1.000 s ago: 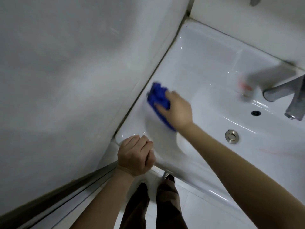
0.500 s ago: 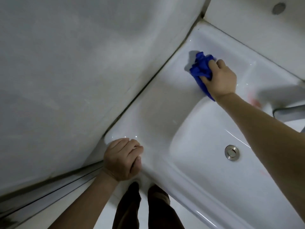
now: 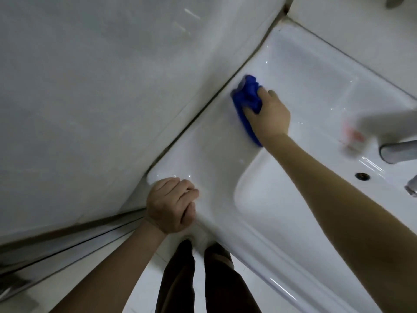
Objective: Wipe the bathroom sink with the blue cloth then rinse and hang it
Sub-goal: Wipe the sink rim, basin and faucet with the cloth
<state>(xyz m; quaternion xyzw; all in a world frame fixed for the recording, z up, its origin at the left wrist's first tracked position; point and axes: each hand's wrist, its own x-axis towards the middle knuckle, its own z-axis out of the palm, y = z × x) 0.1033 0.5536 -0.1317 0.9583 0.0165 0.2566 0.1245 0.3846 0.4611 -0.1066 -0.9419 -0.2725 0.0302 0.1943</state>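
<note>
The right hand [image 3: 268, 114] clamps the bunched blue cloth [image 3: 247, 102] and presses it on the sink [image 3: 304, 71] ledge beside the wall [image 3: 101, 98]. The left hand [image 3: 171, 204], curled into a fist, rests on the sink's near corner.

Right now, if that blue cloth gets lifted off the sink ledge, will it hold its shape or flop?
Probably flop: the blue cloth is bunched in soft folds under the right hand, with a loose edge trailing toward the wrist. It looks light, since it moulds to the fingers. On the glossy sink ledge it likely slides easily when pushed.
</note>
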